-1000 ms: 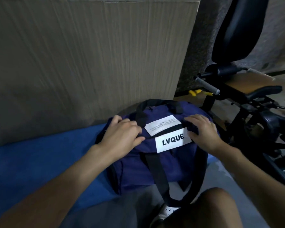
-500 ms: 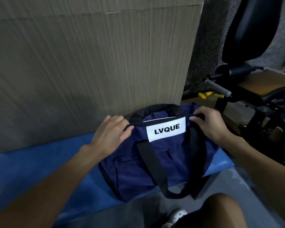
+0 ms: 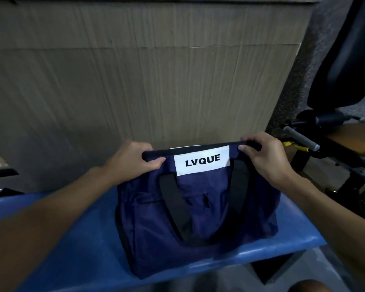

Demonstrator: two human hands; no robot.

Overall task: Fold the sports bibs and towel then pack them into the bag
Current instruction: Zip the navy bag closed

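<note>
**Bag held at its top edge, no bibs or towel in sight**

At 9 o'clock of the white LVQUE label point(image 3: 201, 163), the left hand point(image 3: 131, 160) gripped the bag's dark top edge, thumb in front and fingers curled over the back. The navy duffel bag point(image 3: 198, 220) stood on the blue counter point(image 3: 72, 239), with a cardboard sheet point(image 3: 135, 81) just behind it at 12 o'clock. Its black carry strap point(image 3: 175, 207) hung slack down the front. At 3 o'clock of the label, the right hand point(image 3: 266, 159) pinched the same edge likewise. Farther toward 3 o'clock stood a black exercise machine point(image 3: 335, 144).

The top edges looked drawn together, though whether the zip was closed could not be told. No bib or towel showed anywhere, so they were probably folded and packed inside already, unless they lay out of frame. At most, closing the bag seemed left.
</note>
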